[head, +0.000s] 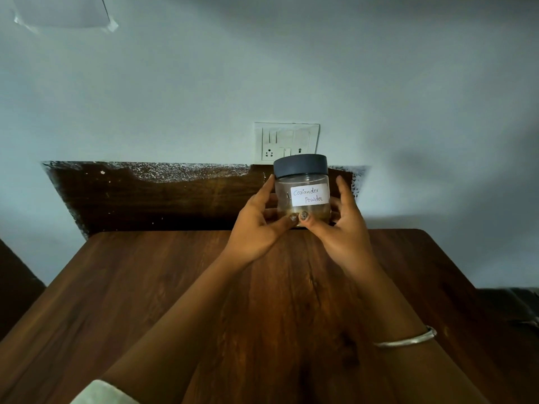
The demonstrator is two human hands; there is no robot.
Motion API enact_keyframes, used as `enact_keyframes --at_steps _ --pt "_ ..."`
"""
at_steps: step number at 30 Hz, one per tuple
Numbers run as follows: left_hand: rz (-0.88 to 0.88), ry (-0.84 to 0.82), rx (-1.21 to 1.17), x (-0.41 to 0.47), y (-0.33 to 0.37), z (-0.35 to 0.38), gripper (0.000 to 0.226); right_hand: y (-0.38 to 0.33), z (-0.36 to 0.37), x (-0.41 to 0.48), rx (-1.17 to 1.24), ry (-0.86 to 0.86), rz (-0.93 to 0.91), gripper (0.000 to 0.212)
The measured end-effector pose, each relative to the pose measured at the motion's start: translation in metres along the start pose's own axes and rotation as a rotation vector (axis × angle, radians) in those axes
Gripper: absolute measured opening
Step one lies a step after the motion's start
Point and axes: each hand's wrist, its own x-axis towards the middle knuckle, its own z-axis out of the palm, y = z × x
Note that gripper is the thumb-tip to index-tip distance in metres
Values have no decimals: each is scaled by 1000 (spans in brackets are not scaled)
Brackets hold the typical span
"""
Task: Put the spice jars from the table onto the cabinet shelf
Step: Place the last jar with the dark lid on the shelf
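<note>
A clear spice jar with a dark grey lid and a white label reading "Coriander Powder" is upright at the far edge of the wooden table. A little brownish powder lies at its bottom. My left hand holds its left side and my right hand holds its right side, both thumbs meeting at the jar's front base. I cannot tell whether the jar rests on the table or is just above it. No cabinet shelf is in view.
A pale wall stands right behind the table, with a white switch and socket plate just behind the jar. A dark wooden panel runs along the wall behind the table's far edge. A silver bangle circles my right wrist.
</note>
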Motion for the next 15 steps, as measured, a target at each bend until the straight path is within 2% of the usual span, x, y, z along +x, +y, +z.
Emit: enact_keyframes --at_steps 8,15 --pt "57 34 -16 3 9 15 75 -10 -30 2 -3 -37 -27 84" --pt "192 129 174 27 36 47 75 -22 -69 18 -77 107 -130 75"
